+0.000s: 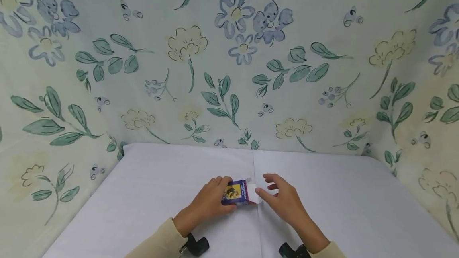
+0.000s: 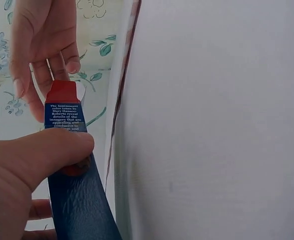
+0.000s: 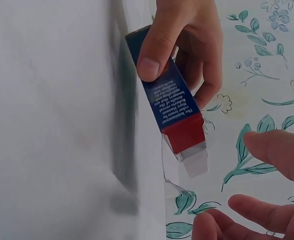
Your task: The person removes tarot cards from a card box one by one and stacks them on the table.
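Note:
A small blue card box (image 1: 234, 192) with a yellow picture on its front is gripped by my left hand (image 1: 211, 197), thumb along one narrow side and fingers around the other. Its right end stands open, with a white flap (image 1: 253, 194) sticking out and a red side flap (image 3: 186, 135) spread beside it. White printed text runs along the narrow blue side (image 2: 64, 117). My right hand (image 1: 285, 201) is just right of the open end, fingers loosely bent and apart, holding nothing. In the head view its thumb tip is right at the white flap.
Under both hands lies a white cloth-covered table (image 1: 161, 174) with a crease running down its middle. Behind and at the sides hangs a floral curtain (image 1: 229, 90). Black wrist cameras (image 1: 197, 246) sit on both wrists.

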A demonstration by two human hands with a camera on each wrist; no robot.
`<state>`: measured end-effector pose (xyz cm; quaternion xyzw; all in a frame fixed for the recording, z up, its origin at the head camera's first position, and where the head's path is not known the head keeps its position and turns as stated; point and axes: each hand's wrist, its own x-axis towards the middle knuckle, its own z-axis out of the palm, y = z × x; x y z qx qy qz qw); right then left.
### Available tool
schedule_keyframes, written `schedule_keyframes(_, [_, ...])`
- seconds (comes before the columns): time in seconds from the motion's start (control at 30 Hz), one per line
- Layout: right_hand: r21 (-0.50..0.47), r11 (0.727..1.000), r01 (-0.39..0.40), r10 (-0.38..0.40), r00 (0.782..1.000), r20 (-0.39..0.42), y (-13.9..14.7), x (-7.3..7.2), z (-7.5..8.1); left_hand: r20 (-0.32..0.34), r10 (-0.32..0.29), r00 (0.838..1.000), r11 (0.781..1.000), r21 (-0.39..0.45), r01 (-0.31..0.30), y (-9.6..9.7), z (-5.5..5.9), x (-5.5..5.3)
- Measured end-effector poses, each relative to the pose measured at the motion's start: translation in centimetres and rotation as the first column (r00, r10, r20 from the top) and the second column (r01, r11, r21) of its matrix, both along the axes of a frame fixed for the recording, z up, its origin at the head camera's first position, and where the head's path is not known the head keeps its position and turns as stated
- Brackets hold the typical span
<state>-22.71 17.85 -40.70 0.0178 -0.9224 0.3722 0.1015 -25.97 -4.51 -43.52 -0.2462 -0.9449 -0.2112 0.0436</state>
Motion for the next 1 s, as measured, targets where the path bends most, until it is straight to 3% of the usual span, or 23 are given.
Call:
schedule_keyframes(0.27, [-0.118,0.992,-0.043,0.046,0.999,0.022,-0.7,0.3,0.1,0.013,-0.013,1.0,0.997,0.072,0.012,-0.2,-0.4,0.3])
schedule_keyframes(0.53, [-0.087,0.996,-0.024,0.015,0.995,-0.101,-1.3,0.7,0.5,0.026,-0.056,0.998,0.988,0.145,0.051,-0.1,-1.2,0.3])
schedule_keyframes(0.7, [-0.12,0.992,-0.039,0.035,0.999,-0.038,-1.3,0.6,0.5,0.048,-0.101,0.994,0.97,0.229,0.087,0.0,-1.7,0.3])
schedule_keyframes(0.87, [-0.146,0.988,-0.041,0.042,0.999,0.008,-1.1,0.4,-0.1,0.02,-0.165,0.986,0.939,0.308,0.151,0.3,-2.3,0.4])
schedule_keyframes(1.0, [-0.153,0.988,-0.027,0.033,0.999,0.039,-1.2,0.2,-0.5,0.02,-0.17,0.985,0.928,0.341,0.153,0.4,-2.6,0.4])
